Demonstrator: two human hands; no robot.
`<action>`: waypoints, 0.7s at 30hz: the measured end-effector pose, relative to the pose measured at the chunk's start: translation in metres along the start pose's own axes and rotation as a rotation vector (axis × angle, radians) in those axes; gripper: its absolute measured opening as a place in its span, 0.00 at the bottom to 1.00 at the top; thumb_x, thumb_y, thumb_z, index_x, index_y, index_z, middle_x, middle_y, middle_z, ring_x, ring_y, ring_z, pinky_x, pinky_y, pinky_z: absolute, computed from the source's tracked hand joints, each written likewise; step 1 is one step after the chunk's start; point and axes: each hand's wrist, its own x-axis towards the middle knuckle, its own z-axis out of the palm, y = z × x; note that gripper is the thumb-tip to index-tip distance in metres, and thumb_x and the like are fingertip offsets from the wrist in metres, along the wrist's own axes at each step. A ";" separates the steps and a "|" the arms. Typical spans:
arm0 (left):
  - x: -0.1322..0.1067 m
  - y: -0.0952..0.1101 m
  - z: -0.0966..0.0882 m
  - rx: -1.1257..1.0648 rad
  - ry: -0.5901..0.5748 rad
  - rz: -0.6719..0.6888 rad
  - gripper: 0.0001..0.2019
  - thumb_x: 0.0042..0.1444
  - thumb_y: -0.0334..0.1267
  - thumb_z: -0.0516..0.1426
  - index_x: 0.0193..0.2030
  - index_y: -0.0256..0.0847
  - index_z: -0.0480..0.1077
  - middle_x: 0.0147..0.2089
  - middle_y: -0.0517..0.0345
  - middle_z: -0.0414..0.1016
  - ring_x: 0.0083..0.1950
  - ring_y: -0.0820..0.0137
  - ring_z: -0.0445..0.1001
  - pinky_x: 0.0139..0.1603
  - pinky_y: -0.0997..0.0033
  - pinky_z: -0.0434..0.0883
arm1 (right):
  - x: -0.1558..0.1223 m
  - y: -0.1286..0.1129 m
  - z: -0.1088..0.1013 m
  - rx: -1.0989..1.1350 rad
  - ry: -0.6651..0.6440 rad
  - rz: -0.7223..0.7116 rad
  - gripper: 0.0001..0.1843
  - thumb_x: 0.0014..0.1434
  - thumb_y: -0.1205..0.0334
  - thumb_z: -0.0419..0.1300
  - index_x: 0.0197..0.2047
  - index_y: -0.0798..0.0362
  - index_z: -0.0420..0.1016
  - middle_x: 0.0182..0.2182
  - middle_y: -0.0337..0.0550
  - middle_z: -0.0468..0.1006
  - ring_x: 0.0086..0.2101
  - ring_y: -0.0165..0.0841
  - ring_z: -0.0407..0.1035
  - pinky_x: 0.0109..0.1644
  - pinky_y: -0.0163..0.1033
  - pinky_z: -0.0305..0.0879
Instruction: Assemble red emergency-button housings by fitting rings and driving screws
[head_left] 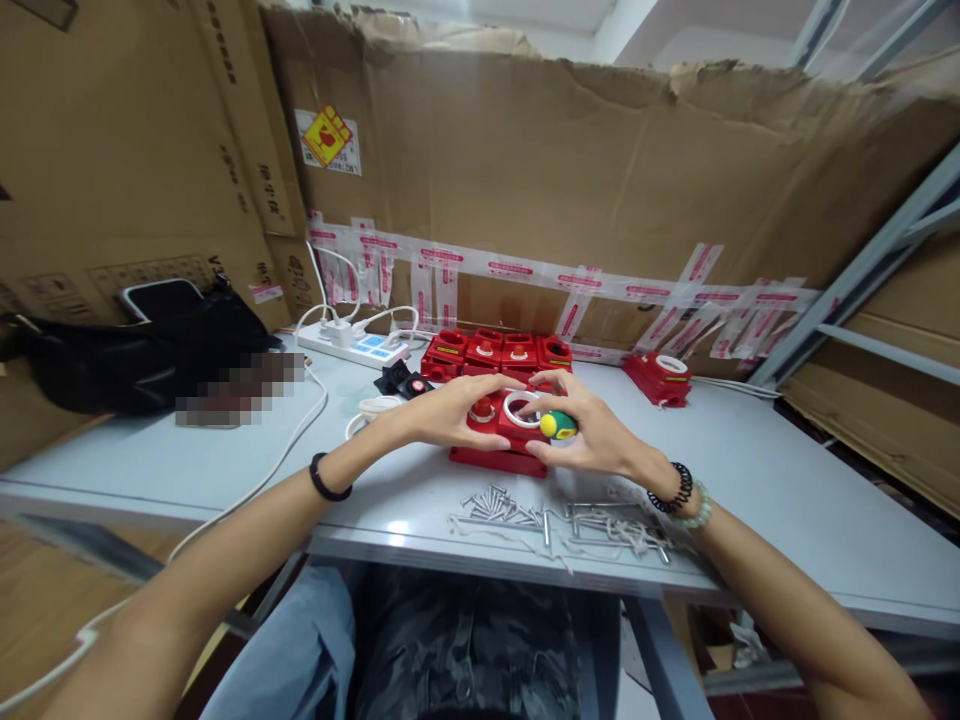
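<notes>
My left hand (459, 408) grips the left side of a red box-like housing (499, 461), thumb in front and fingers behind, near its round red knob (482, 409). A white ring (508, 408) sits on the housing's right part. My right hand (600, 430) curls around that right side, with fingers at the ring. A screwdriver (559, 426) with a green and yellow handle is held in the same hand; its shaft is hidden. In front of the housing lie a pile of loose screws (499, 505) and, further right, metal rods (615, 525) among white strings.
Several red housings (517, 350) stand at the back; another red housing (660, 378) is at right. A power strip (352, 343), black parts (403, 382) and a black bag (150, 340) lie left. A white cable (289, 440) crosses the table. Cardboard (525, 160) walls the back.
</notes>
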 end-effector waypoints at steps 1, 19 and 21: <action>0.000 0.000 0.000 0.003 -0.002 0.000 0.31 0.51 0.47 0.62 0.60 0.44 0.59 0.59 0.49 0.67 0.57 0.60 0.69 0.57 0.60 0.66 | 0.000 0.000 0.000 -0.005 -0.005 0.005 0.17 0.49 0.56 0.65 0.44 0.47 0.76 0.55 0.49 0.63 0.52 0.42 0.65 0.54 0.50 0.64; -0.002 -0.010 0.006 0.002 -0.056 0.005 0.31 0.52 0.47 0.61 0.61 0.44 0.58 0.60 0.50 0.67 0.58 0.62 0.68 0.56 0.62 0.66 | -0.003 -0.003 0.001 -0.090 -0.050 0.006 0.18 0.50 0.56 0.63 0.46 0.45 0.75 0.52 0.48 0.66 0.50 0.41 0.65 0.50 0.48 0.66; -0.002 -0.011 0.007 -0.010 -0.054 0.006 0.32 0.52 0.46 0.62 0.62 0.45 0.58 0.61 0.50 0.66 0.59 0.62 0.68 0.57 0.61 0.65 | -0.003 -0.002 0.001 -0.078 -0.053 0.000 0.18 0.50 0.56 0.63 0.46 0.44 0.75 0.51 0.47 0.66 0.48 0.40 0.66 0.51 0.47 0.66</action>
